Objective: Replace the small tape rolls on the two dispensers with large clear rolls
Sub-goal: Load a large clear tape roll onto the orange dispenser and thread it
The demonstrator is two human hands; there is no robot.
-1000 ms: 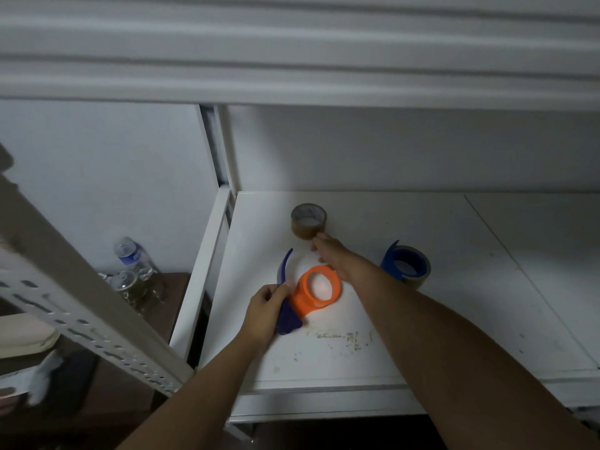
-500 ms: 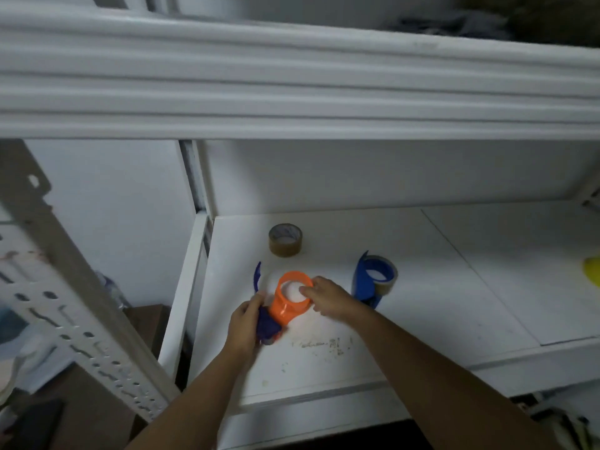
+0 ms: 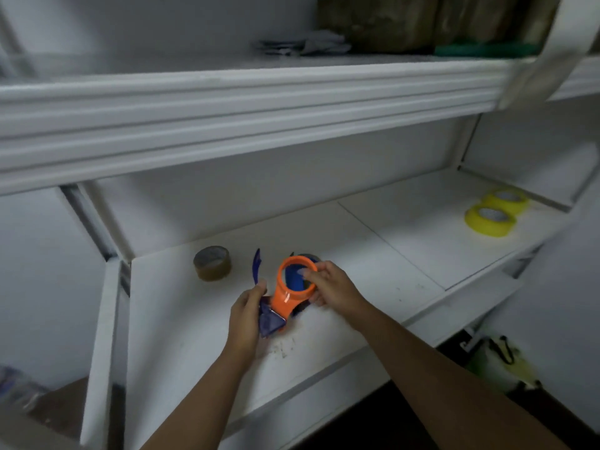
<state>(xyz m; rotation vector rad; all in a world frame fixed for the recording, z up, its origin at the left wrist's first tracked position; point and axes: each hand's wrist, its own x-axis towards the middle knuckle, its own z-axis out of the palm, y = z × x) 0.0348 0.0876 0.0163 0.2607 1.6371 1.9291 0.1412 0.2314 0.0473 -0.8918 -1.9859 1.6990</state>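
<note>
Clutter around the white shelving

On the upper shelf (image 3: pixel 227 89) lie crumpled grey papers (image 3: pixel 302 45), brown wooden blocks (image 3: pixel 422 21) and a green flat thing (image 3: pixel 483 49). Two yellow tape rolls (image 3: pixel 490 219) sit touching at the lower shelf's (image 3: pixel 406 241) far right. Dark specks (image 3: pixel 282 347) mark its front. Below right, a yellow-white bag (image 3: pixel 500 365) sits on the floor.

Left hand (image 3: pixel 248 308) curled in a grip; right hand (image 3: pixel 328 284) pinching.
</note>
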